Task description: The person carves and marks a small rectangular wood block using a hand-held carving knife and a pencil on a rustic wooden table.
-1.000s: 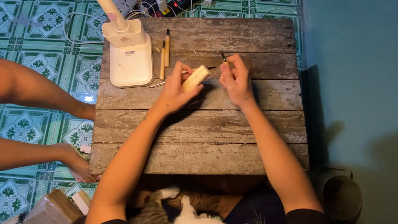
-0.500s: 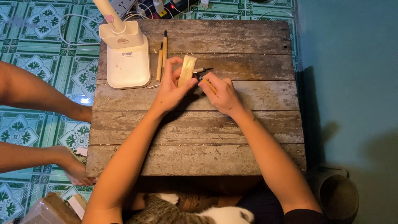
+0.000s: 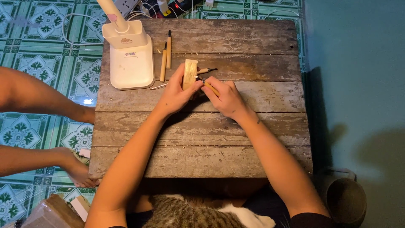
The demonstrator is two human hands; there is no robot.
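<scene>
1. Both hands have slid a little toward the lamp side of the table since half a second ago, and the wood block now stands more upright.
2. The left hand (image 3: 179, 93) has its fingers wrapped around the pale wood block (image 3: 190, 72), holding it on the wooden table (image 3: 236, 139).
3. The right hand (image 3: 225, 97) is closed on a carving tool (image 3: 209, 87), its tip at the block's edge.
4. Another small tool (image 3: 206, 70) lies just beyond the block.
5. Two wooden-handled tools (image 3: 166, 57) lie beside the white lamp base (image 3: 130, 63).
6. A striped cat (image 3: 190, 213) lies at the near edge.
</scene>
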